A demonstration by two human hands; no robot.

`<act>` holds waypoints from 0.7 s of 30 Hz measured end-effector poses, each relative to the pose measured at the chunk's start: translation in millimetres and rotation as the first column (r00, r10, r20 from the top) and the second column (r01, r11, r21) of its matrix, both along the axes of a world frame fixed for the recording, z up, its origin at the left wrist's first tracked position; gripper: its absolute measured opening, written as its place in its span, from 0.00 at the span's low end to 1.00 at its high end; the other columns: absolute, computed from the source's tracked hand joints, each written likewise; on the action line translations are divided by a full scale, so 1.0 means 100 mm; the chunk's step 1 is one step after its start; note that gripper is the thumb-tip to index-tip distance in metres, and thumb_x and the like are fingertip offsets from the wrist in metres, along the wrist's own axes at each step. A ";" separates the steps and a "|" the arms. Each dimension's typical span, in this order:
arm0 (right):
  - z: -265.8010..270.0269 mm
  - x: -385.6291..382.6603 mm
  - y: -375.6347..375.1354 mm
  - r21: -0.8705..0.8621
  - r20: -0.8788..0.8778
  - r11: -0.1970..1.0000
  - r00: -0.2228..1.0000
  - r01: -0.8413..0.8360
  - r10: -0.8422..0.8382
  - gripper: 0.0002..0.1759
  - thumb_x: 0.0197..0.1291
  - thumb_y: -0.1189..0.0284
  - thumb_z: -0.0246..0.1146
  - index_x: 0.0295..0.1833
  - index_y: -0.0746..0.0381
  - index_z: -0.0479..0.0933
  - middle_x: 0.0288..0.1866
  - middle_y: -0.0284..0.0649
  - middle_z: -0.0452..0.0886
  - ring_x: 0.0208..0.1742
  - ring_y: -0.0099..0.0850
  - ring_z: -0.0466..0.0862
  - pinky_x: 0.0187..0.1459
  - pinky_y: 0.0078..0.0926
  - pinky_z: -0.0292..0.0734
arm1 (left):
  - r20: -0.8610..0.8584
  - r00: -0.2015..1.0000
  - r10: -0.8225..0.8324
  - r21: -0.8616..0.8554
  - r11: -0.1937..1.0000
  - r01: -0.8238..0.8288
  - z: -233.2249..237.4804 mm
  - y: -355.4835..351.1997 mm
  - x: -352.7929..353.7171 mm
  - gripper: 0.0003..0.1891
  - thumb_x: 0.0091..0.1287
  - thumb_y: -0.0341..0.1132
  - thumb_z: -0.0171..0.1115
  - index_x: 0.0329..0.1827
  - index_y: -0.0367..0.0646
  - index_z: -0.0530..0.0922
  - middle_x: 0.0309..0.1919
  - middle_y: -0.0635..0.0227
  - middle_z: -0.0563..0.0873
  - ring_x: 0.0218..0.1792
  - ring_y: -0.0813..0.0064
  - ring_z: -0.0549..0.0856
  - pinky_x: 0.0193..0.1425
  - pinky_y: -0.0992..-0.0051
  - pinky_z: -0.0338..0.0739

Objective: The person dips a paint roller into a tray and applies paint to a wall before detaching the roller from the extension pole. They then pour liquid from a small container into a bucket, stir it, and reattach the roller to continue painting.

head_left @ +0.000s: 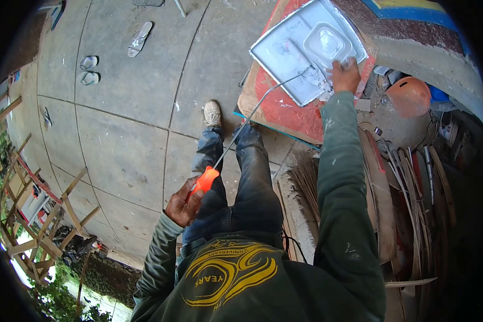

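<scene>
My left hand (184, 205) is wrapped round the orange handle of a paint roller (261, 99). Its long bent metal rod reaches up to the right, and the paint-covered roller end lies in a white paint tray (267, 45). Over the tray's near right side, my right hand (345, 76) has its fingers bent at the near edge of a translucent plastic container (327, 43). White paint is in the container and smeared over the tray. The fingertips of the right hand are partly hidden, but they appear to grip the container's rim.
The tray rests on a red, paint-spotted board (276, 102). To the right are an orange rounded object (409, 96), a low wall (429, 53) and wooden strips (408, 188). Sandals (140, 39) lie on the concrete floor (129, 70). Wooden frames (37, 231) stand at left.
</scene>
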State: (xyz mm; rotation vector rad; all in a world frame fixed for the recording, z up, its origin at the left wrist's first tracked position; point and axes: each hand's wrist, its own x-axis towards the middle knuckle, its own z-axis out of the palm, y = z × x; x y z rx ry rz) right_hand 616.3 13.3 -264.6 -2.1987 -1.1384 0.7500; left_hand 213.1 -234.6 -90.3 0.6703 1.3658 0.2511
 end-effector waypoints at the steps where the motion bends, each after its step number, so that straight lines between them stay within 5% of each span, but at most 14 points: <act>1: 0.01 0.05 -0.13 0.037 -0.206 0.993 0.973 0.112 -0.102 0.22 0.53 0.78 0.61 0.53 0.72 0.66 0.36 0.52 0.81 0.29 0.36 0.85 0.23 0.29 0.81 | 0.007 1.000 0.022 -0.031 0.999 -0.022 0.04 -0.04 -0.04 0.22 0.70 0.44 0.52 0.61 0.41 0.68 0.17 0.73 0.72 0.14 0.85 0.69 0.18 0.81 0.63; 5: 0.09 0.31 -0.97 0.026 -0.417 0.959 0.875 0.282 -0.246 0.30 0.54 0.77 0.61 0.63 0.68 0.61 0.39 0.46 0.80 0.25 0.33 0.84 0.18 0.25 0.77 | 0.009 0.997 0.078 -0.175 0.982 -0.076 0.23 -0.10 -0.15 0.19 0.71 0.42 0.51 0.62 0.45 0.67 0.15 0.75 0.70 0.10 0.86 0.65 0.13 0.82 0.60; 7: 0.48 0.15 -1.37 -0.164 -0.331 0.932 0.871 0.325 -0.362 0.24 0.54 0.79 0.59 0.57 0.70 0.63 0.41 0.48 0.79 0.28 0.33 0.84 0.19 0.24 0.80 | 0.018 0.998 0.061 -0.149 0.987 -0.058 0.26 -0.01 -0.12 0.19 0.71 0.42 0.51 0.62 0.46 0.67 0.15 0.74 0.70 0.10 0.86 0.66 0.13 0.82 0.60; 9: -0.06 0.40 -2.11 -0.148 -0.247 0.940 0.909 0.306 -0.335 0.22 0.55 0.78 0.59 0.56 0.68 0.65 0.44 0.49 0.78 0.25 0.34 0.84 0.17 0.26 0.78 | 0.027 0.999 0.037 -0.126 0.991 -0.034 0.24 0.13 -0.05 0.19 0.71 0.43 0.51 0.62 0.46 0.67 0.14 0.74 0.70 0.10 0.86 0.66 0.13 0.81 0.60; 11: 0.00 0.20 -2.40 -0.327 -0.375 0.832 0.747 0.448 -0.550 0.29 0.55 0.76 0.60 0.63 0.66 0.60 0.38 0.46 0.79 0.25 0.35 0.84 0.17 0.27 0.76 | 0.022 0.999 0.038 -0.124 0.992 -0.035 0.20 0.24 0.08 0.20 0.72 0.44 0.48 0.63 0.45 0.66 0.12 0.74 0.68 0.08 0.85 0.63 0.10 0.81 0.58; 21: -0.60 0.05 -2.49 -0.369 -0.538 0.778 0.566 0.509 -0.625 0.24 0.59 0.74 0.59 0.59 0.65 0.61 0.44 0.48 0.77 0.31 0.39 0.85 0.20 0.30 0.79 | -0.088 0.994 0.062 -0.253 0.964 -0.083 0.49 -0.11 0.04 0.20 0.71 0.44 0.49 0.62 0.47 0.67 0.14 0.71 0.71 0.08 0.83 0.65 0.11 0.80 0.59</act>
